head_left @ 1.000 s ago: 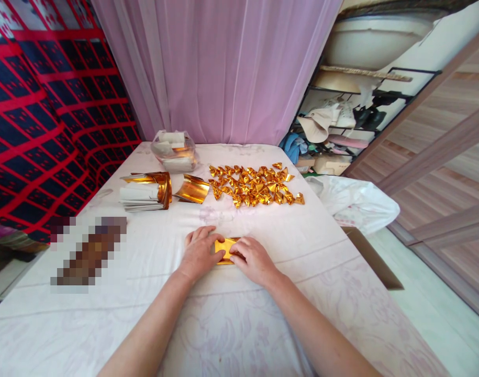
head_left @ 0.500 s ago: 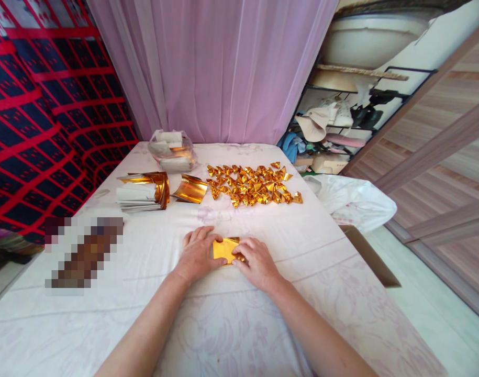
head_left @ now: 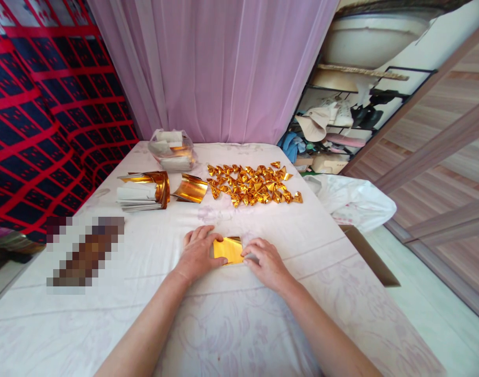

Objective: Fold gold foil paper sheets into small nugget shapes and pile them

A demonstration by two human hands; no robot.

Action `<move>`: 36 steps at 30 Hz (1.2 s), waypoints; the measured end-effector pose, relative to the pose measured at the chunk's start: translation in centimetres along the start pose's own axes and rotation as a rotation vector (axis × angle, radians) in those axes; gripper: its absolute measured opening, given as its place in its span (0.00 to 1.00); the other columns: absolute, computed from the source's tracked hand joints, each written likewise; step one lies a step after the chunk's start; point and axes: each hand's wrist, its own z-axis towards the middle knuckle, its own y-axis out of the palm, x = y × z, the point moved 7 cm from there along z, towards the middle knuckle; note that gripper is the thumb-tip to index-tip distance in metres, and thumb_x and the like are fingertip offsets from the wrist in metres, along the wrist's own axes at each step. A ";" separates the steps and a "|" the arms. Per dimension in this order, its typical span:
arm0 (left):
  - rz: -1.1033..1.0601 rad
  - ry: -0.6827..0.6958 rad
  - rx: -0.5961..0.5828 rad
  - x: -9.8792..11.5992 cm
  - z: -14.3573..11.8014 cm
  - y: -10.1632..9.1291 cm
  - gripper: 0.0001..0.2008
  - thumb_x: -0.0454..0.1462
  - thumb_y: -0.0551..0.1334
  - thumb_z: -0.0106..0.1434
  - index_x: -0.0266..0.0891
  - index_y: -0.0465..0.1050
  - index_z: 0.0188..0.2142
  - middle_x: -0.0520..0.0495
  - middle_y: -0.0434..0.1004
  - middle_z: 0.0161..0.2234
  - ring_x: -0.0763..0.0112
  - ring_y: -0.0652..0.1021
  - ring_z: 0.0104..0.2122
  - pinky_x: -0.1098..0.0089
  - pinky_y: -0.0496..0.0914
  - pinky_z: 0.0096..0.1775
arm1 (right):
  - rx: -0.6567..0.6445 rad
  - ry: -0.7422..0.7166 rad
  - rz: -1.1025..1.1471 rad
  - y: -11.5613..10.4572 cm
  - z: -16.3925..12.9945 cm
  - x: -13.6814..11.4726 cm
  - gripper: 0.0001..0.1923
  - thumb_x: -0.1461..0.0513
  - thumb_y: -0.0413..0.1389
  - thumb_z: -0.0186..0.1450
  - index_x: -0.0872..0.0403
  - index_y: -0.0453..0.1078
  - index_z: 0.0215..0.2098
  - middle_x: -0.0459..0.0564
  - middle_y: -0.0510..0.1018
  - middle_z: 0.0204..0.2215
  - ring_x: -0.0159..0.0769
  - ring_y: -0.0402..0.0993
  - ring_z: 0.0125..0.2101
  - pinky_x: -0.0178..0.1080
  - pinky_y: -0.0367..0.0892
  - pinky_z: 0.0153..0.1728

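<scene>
A sheet of gold foil paper (head_left: 228,250) lies flat on the table in front of me. My left hand (head_left: 200,251) grips its left side, with the thumb along the near edge and the index finger at the far edge. At the right edge, my right hand (head_left: 265,262) has thumb and index fingertips close together at the paper's border, the other fingers curled. Beyond the hands, many folded gold foil pieces (head_left: 257,186) are spread in a cluster. Left of them lies a curved gold foil sheet (head_left: 191,189).
A stack of gold-and-white foil sheets (head_left: 143,192) lies farther left, with a clear plastic bag (head_left: 171,152) of more sheets behind it. A blurred patch (head_left: 88,251) covers something at the left. A white plastic bag (head_left: 360,201) and shelves (head_left: 341,99) stand off the table's right side.
My right hand has slid a little to the right, from over the foil paper to its edge, uncovering more gold surface. My left hand has stayed in place.
</scene>
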 end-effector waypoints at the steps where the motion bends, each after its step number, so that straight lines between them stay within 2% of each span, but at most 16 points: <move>1: -0.004 0.003 0.003 0.0 0.0 0.0 0.26 0.48 0.71 0.47 0.50 0.73 0.47 0.45 0.64 0.60 0.51 0.62 0.61 0.50 0.53 0.59 | 0.000 -0.011 0.009 -0.2 0.0 0.1 0.13 0.72 0.58 0.56 0.50 0.73 0.35 0.47 0.75 0.37 0.39 0.71 0.41 0.42 0.64 0.43; 4: -0.013 0.020 0.014 -0.1 0.0 0.1 0.26 0.48 0.71 0.48 0.49 0.73 0.47 0.44 0.64 0.60 0.51 0.62 0.61 0.49 0.53 0.59 | 0.032 -0.026 0.053 -1.0 0.3 0.0 0.14 0.73 0.55 0.56 0.50 0.72 0.34 0.46 0.75 0.35 0.36 0.72 0.39 0.39 0.65 0.42; 7: -0.015 0.036 0.028 -0.1 0.0 0.1 0.26 0.48 0.71 0.48 0.49 0.73 0.47 0.44 0.65 0.60 0.51 0.62 0.61 0.49 0.53 0.59 | 0.101 -0.031 0.125 -1.5 1.1 -1.4 0.12 0.71 0.52 0.61 0.51 0.71 0.36 0.46 0.76 0.34 0.33 0.73 0.36 0.35 0.66 0.38; 10: -0.011 0.044 0.037 -0.1 0.0 0.1 0.25 0.48 0.70 0.49 0.49 0.73 0.47 0.44 0.65 0.59 0.51 0.62 0.61 0.49 0.53 0.59 | 0.099 -0.036 0.124 -0.5 1.9 -2.8 0.10 0.69 0.52 0.64 0.51 0.71 0.38 0.46 0.76 0.34 0.32 0.72 0.35 0.34 0.66 0.36; 12: -0.003 0.043 0.039 -0.1 0.1 0.1 0.25 0.48 0.70 0.49 0.49 0.73 0.47 0.44 0.65 0.59 0.51 0.62 0.60 0.49 0.53 0.59 | 0.054 -0.046 0.026 0.5 2.0 -3.3 0.07 0.68 0.54 0.64 0.51 0.71 0.35 0.46 0.76 0.33 0.34 0.72 0.35 0.35 0.65 0.37; 15: 0.007 0.043 0.041 0.0 0.0 0.0 0.25 0.48 0.70 0.49 0.48 0.73 0.47 0.43 0.65 0.59 0.51 0.63 0.60 0.49 0.53 0.59 | 0.059 -0.045 -0.123 1.0 1.4 -3.1 0.03 0.65 0.57 0.64 0.51 0.72 0.33 0.48 0.75 0.33 0.37 0.70 0.38 0.38 0.63 0.39; 18: 0.008 0.032 0.033 0.3 -0.1 0.0 0.25 0.48 0.69 0.50 0.48 0.72 0.47 0.43 0.64 0.60 0.51 0.62 0.60 0.49 0.52 0.60 | 0.079 -0.030 -0.177 0.9 0.8 -2.7 0.01 0.63 0.59 0.63 0.51 0.72 0.35 0.49 0.74 0.34 0.39 0.68 0.39 0.40 0.62 0.40; 29: 0.036 -0.061 0.025 1.5 -0.6 1.0 0.28 0.55 0.64 0.54 0.43 0.67 0.49 0.37 0.59 0.62 0.49 0.56 0.64 0.40 0.41 0.61 | 0.086 0.006 -0.165 0.8 0.6 -2.7 0.03 0.64 0.58 0.64 0.50 0.72 0.36 0.49 0.74 0.37 0.41 0.68 0.42 0.42 0.58 0.41; 36: 0.040 -0.082 0.033 1.7 -0.6 1.0 0.29 0.55 0.65 0.52 0.43 0.67 0.48 0.37 0.58 0.63 0.49 0.55 0.64 0.39 0.39 0.61 | 0.090 0.007 -0.176 0.8 0.5 -2.7 0.02 0.63 0.58 0.64 0.51 0.72 0.36 0.49 0.74 0.37 0.41 0.68 0.41 0.41 0.58 0.40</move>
